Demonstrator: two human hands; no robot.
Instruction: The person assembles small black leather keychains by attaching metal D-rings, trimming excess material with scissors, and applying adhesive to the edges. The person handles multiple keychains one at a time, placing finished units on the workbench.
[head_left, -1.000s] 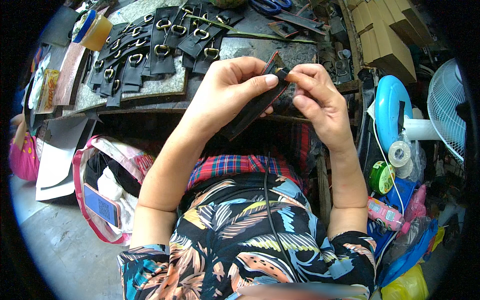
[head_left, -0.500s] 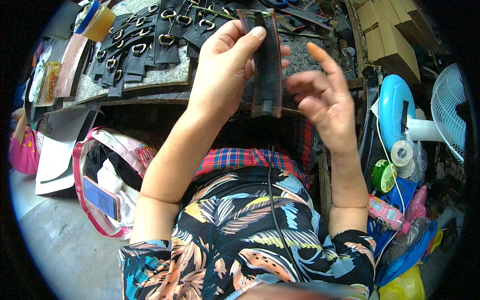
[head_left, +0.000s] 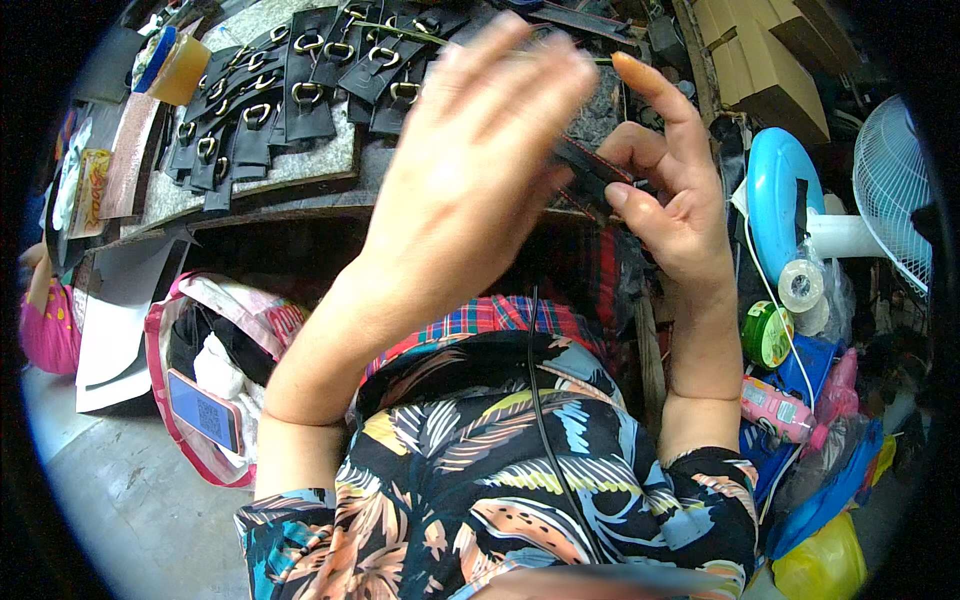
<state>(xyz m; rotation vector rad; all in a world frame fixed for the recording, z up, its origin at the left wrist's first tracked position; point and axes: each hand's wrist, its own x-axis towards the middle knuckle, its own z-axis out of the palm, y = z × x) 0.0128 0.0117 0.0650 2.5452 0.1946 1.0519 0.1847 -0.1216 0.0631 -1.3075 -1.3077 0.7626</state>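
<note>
My right hand (head_left: 672, 195) pinches a black strap (head_left: 592, 170) with reddish stitched edges between thumb and fingers, its index finger pointing up. The strap tilts toward the left and its far part vanishes behind my left hand (head_left: 490, 150). That hand is smeared by motion, back toward me, with its fingers stretched out; its thumb side lies close to the strap, and whether it touches cannot be seen. Beyond it, several black strap pieces with metal D-rings (head_left: 255, 118) lie in rows on a pale speckled board (head_left: 345, 150).
Right of the bench stand a white fan (head_left: 905, 190) with a blue round base (head_left: 785, 195) and cardboard boxes (head_left: 765, 70). A tape roll (head_left: 800, 285) and a pink bottle (head_left: 778, 410) sit below. At left, an open bag (head_left: 160, 370) holds a phone (head_left: 205, 412); a tub (head_left: 180, 68) stands on the bench.
My left hand has let go of the strap's upper end and turned its back toward me, fingers extended. My right hand has closed on the strap, which has swung from upright to slanting.
</note>
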